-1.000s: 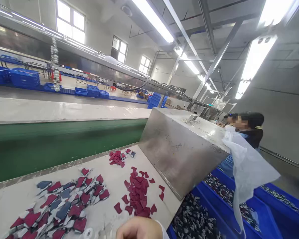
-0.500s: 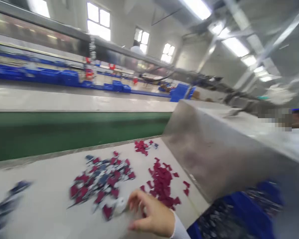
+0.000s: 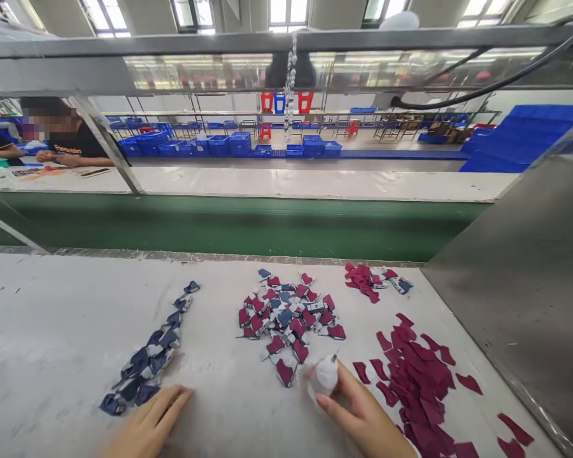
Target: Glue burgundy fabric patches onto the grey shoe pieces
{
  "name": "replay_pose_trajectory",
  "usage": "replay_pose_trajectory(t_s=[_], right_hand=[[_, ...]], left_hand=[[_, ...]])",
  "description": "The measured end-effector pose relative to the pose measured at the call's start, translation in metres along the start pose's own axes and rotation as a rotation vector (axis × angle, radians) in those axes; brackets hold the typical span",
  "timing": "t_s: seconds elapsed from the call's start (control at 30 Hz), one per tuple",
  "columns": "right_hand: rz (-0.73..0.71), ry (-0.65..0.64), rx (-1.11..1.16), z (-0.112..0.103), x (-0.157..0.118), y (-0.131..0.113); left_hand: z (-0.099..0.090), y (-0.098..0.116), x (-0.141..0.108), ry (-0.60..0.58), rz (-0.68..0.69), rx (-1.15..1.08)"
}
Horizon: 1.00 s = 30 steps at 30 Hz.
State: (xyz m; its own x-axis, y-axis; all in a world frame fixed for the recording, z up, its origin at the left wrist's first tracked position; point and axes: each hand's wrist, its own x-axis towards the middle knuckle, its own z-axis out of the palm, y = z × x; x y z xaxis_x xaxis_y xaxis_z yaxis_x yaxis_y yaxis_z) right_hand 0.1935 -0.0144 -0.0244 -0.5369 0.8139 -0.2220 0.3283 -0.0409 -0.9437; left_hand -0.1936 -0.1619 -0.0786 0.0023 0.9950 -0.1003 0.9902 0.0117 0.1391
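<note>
My right hand (image 3: pixel 356 404) is closed around a small white squeeze bottle (image 3: pixel 325 375) with a thin metal tip pointing up. The bottle is at the near edge of a pile of small maroon, white and blue pieces (image 3: pixel 286 315). At the lower left, my left hand (image 3: pixel 148 423) has its fingers stretched out over the table, by the near end of a row of dark blue pieces (image 3: pixel 155 350). Nothing shows in its fingers. A heap of flat maroon cut pieces (image 3: pixel 417 372) lies to the right of my right hand.
A smaller maroon cluster (image 3: pixel 361 280) lies at the back right of the white table (image 3: pixel 210 420). A sloping metal panel (image 3: pixel 520 273) bounds the right side. Behind the table runs a green strip (image 3: pixel 248 226). A co-worker (image 3: pixel 83 137) sits across at the left.
The view has levelled and swung left, bringing in my left hand and the whole blue row. My right hand, earlier beside the white bottle, now grips it.
</note>
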Motion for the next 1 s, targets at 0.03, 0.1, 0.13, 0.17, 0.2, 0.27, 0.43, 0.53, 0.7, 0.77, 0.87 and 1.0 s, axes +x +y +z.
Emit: replay_pose_trajectory(t_s=[0.03, 0.1, 0.13, 0.17, 0.2, 0.27, 0.43, 0.53, 0.7, 0.77, 0.87, 1.0], right_hand=[[0.019, 0.003, 0.034, -0.004, -0.006, -0.001], [0.069, 0.049, 0.121, -0.012, -0.017, -0.002], [0.09, 0.087, 0.165, -0.015, -0.021, -0.002], [0.102, 0.127, 0.203, -0.018, -0.025, -0.002], [0.102, 0.164, 0.23, -0.021, -0.028, -0.001], [0.083, 0.208, 0.271, -0.026, -0.032, 0.0], [0.064, 0.186, 0.456, -0.032, -0.032, -0.005], [0.04, 0.096, 0.539, -0.031, -0.028, -0.017], [-0.021, -0.103, 0.648, -0.035, -0.019, -0.027], [-0.059, -0.154, 0.657, -0.038, -0.018, -0.022], [-0.022, -0.103, 0.657, -0.04, -0.017, -0.013], [0.062, 0.0, 0.645, -0.04, -0.012, -0.011]], left_hand=[[-0.008, -0.001, 0.001, -0.036, -0.01, -0.014], [-0.025, -0.002, 0.01, -0.073, -0.015, -0.039], [-0.033, -0.002, 0.017, -0.068, -0.005, -0.052], [-0.04, -0.001, 0.025, -0.059, 0.01, -0.074], [-0.047, 0.002, 0.033, -0.035, 0.017, -0.108], [-0.061, 0.016, 0.047, -0.011, 0.038, -0.257], [-0.08, 0.088, 0.076, -0.12, -0.138, -1.299], [-0.076, 0.133, 0.091, -0.222, -0.127, -1.825], [-0.062, 0.166, 0.109, -0.471, -0.059, -2.171], [-0.058, 0.168, 0.114, -0.549, -0.11, -2.186], [-0.051, 0.165, 0.117, -0.555, -0.149, -2.062], [-0.045, 0.165, 0.111, -0.239, 0.171, -1.387]])
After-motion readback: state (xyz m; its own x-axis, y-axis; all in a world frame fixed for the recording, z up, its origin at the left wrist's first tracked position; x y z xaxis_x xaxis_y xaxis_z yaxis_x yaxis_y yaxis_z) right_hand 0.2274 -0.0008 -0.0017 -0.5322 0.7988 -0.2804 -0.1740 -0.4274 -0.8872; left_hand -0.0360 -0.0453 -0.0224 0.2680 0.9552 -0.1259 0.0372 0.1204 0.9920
